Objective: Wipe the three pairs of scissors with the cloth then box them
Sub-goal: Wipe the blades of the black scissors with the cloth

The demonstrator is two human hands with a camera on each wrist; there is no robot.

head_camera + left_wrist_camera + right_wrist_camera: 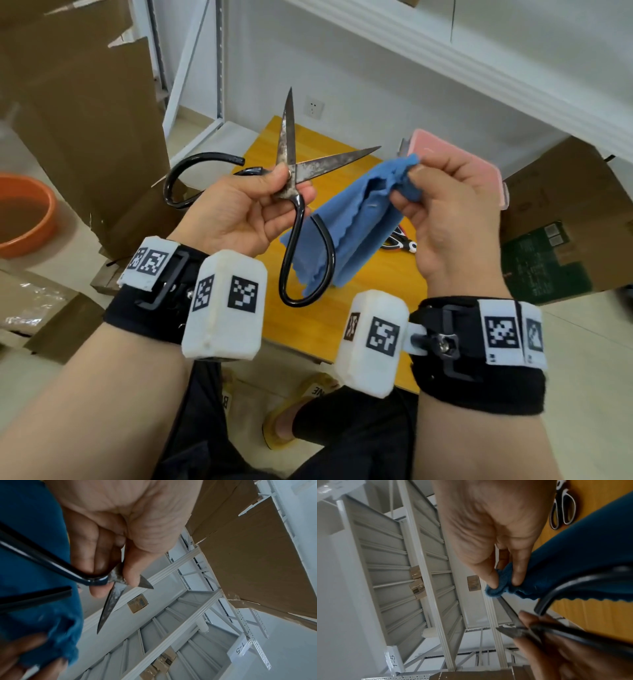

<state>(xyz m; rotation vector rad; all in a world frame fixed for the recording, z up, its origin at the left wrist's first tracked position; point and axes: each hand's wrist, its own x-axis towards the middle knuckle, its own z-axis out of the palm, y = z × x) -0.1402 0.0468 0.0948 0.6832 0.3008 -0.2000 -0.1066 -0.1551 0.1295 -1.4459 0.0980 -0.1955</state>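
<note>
My left hand (274,192) pinches a pair of black-handled scissors (291,161) at the pivot, held above the wooden table (376,291). Their stained blades are spread wide apart, tips pointing up and to the right. My right hand (411,185) pinches the top corner of a blue cloth (349,226), which hangs down behind the scissors' lower handle loop. The cloth's corner sits just right of the right blade's tip. In the left wrist view the blades (109,605) stick out past my fingers. A second pair of scissors (563,512), black and white, lies on the table under the cloth. A pink-lidded box (442,150) stands behind my right hand.
Large cardboard sheets (85,120) lean at the left. An orange basin (24,212) sits on the floor at far left. Cardboard boxes (565,219) stand to the right of the table. White metal shelving (171,628) rises behind the table.
</note>
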